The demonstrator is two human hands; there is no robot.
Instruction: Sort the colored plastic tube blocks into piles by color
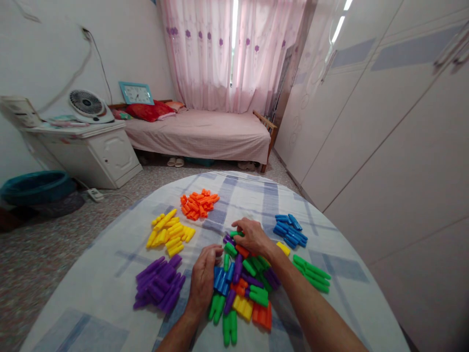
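Observation:
A mixed heap of coloured plastic pegs lies in the middle of a round table covered by a checked cloth. My left hand rests on the heap's left side, its fingers curled over blue pieces. My right hand is at the heap's far edge, its fingers pinched around a green piece. Sorted piles surround the heap: orange, yellow, purple, blue and green.
Beyond the table are a bed with a pink cover, a white cabinet with a fan on the left, and white wardrobe doors along the right. A teal basin sits on the floor.

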